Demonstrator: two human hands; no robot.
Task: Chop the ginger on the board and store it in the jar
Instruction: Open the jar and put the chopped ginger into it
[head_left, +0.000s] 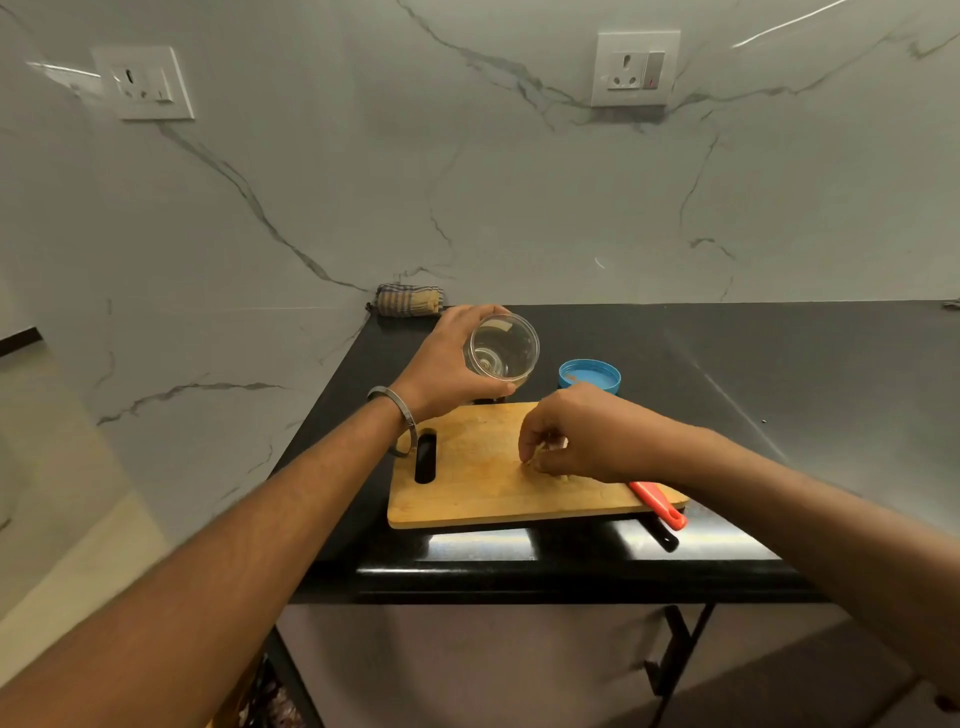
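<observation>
Jar (503, 347) tilted in left hand (451, 364); blue lid (589, 375) behind board (483, 470).

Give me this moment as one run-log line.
left hand: holds jar, tilted, open | right hand: pinching ginger bits on board | lid: off, on counter | knife: on board edge

Mid-frame: left grip (441, 358) holds clear jar (503, 347) tilted, mouth toward camera, above the far edge of the wooden board (467, 488). Right grip (566, 436) on the board, fingertips pinching ginger bits (545, 464), mostly hidden. Blue lid (589, 375) behind on the black bench (753, 364). Red knife handle (658, 504) at the board's right end.
</observation>
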